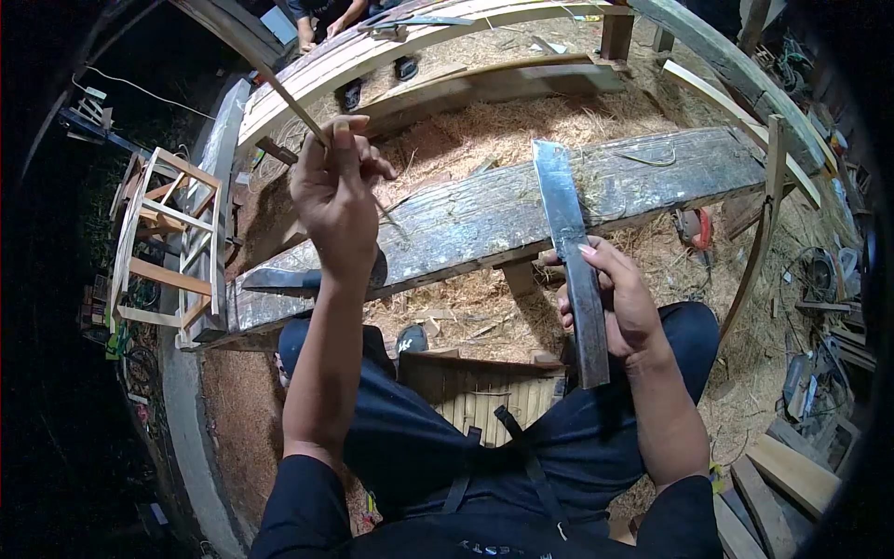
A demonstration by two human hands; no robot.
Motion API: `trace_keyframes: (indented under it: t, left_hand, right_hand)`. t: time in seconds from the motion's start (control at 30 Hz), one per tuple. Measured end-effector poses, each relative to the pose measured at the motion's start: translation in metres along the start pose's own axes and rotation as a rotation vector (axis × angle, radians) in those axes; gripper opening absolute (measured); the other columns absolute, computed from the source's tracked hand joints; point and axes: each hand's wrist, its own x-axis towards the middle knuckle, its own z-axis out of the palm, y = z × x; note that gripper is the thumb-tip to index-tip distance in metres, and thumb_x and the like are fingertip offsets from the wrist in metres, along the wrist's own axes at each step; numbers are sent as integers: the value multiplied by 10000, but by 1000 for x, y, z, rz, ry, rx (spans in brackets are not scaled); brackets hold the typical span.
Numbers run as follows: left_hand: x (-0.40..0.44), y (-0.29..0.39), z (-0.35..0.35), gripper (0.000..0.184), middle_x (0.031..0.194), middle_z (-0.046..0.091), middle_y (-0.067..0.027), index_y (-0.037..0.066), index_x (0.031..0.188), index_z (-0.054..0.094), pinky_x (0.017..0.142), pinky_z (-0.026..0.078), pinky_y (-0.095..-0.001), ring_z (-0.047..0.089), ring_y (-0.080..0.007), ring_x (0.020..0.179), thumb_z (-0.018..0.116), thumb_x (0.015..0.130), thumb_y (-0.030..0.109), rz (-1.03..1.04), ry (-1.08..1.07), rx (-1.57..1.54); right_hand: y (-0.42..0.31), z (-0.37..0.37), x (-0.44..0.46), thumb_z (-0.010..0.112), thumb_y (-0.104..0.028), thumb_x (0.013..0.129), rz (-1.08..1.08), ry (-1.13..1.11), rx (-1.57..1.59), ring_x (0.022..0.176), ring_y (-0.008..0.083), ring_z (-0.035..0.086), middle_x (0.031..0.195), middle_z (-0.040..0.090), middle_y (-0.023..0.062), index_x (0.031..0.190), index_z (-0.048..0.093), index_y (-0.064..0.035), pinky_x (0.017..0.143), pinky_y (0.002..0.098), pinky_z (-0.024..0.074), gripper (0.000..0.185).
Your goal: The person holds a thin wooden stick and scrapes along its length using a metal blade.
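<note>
My left hand (337,200) is raised over the bench, fingers pinched on a long thin wooden strip (270,76) that slants up and away to the upper left. My right hand (615,293) is wrapped round the dark, thick handle of a machete (557,186). Its broad, square-ended metal blade points away from me, above the plank bench (447,224). On the bench's left part, partly behind my left forearm, lies a dark-bladed tool (279,281); its full shape is hidden.
A slatted wooden frame (172,247) stands at the left. A red power tool (695,228) lies among shavings beyond the bench at right. Another person (326,19) works at the far long beams (410,28). Wood offcuts (792,475) are piled at lower right.
</note>
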Motion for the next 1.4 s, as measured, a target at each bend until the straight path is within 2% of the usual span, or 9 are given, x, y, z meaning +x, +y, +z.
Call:
trace_keyframes:
  t: [0.1, 0.23, 0.53, 0.7, 1.07, 1.2, 1.27, 1.3, 1.4]
  left_hand:
    - [3, -10, 2, 256, 765, 516, -22, -3, 1136, 604, 675, 486, -293, 533, -119, 717, 528, 1065, 230, 49, 39, -58]
    - [5, -17, 7, 239, 775, 545, -6, 1, 1149, 596, 640, 472, -235, 529, -72, 712, 545, 1058, 216, 81, 34, -126]
    - [9, 22, 5, 603, 722, 486, -6, 45, 1306, 493, 491, 415, -246, 505, -89, 580, 475, 1004, 566, 138, 91, -163]
    - [16, 52, 4, 884, 690, 463, -13, 47, 1311, 507, 440, 305, -229, 399, -83, 493, 261, 907, 794, 136, 147, -148]
    - [5, 68, -8, 710, 575, 343, 27, 39, 1146, 596, 457, 231, -249, 277, -70, 482, 304, 1006, 672, 241, -29, -401]
    - [0, 80, -4, 583, 628, 327, 29, 73, 1276, 508, 465, 221, -250, 246, -77, 485, 252, 1072, 555, 207, -34, -434]
    - [-2, 80, -5, 531, 646, 319, 27, 104, 1345, 459, 459, 212, -249, 239, -70, 480, 244, 1087, 515, 210, -11, -393]
    - [-1, 76, -9, 463, 664, 301, 22, 109, 1334, 478, 470, 210, -251, 236, -69, 499, 289, 1095, 457, 252, -99, -469]
    - [-6, 74, -7, 384, 673, 276, 22, 135, 1351, 476, 463, 187, -249, 223, -63, 506, 339, 1103, 393, 331, -140, -496]
  right_hand:
    - [0, 1, -1, 478, -208, 1028, 4, 8, -5, 700, 194, 666, 1118, 637, 180, 1186, 471, 6, 553, 331, 586, 266]
    - [2, -2, -2, 494, -200, 1025, 7, 18, 5, 698, 193, 669, 1096, 648, 170, 1179, 491, 3, 553, 334, 584, 255]
    - [5, -6, -4, 478, -199, 1031, 9, 46, -27, 688, 183, 677, 1084, 668, 183, 1204, 491, 13, 543, 315, 596, 274]
    - [6, 0, -3, 500, -190, 1021, 20, 56, -39, 684, 186, 675, 1063, 669, 179, 1174, 507, 11, 537, 322, 589, 253]
    - [13, 6, 4, 485, -158, 1011, 39, -18, -63, 739, 190, 683, 1049, 663, 202, 1269, 469, 56, 616, 344, 625, 336]
    - [15, 13, 3, 463, -120, 1008, 17, -55, -51, 770, 205, 684, 1096, 642, 219, 1367, 421, 62, 643, 350, 628, 405]
    - [16, 24, -2, 442, -82, 1003, -22, -33, 20, 780, 220, 679, 1194, 599, 224, 1499, 320, 10, 659, 360, 631, 519]
    - [15, 30, -6, 405, -67, 1016, -4, -45, 12, 755, 215, 671, 1269, 559, 197, 1592, 195, -85, 635, 353, 618, 612]
    - [23, 28, -6, 378, -85, 1038, -22, -127, -184, 716, 186, 650, 1296, 546, 165, 1614, 140, -137, 597, 317, 591, 626]
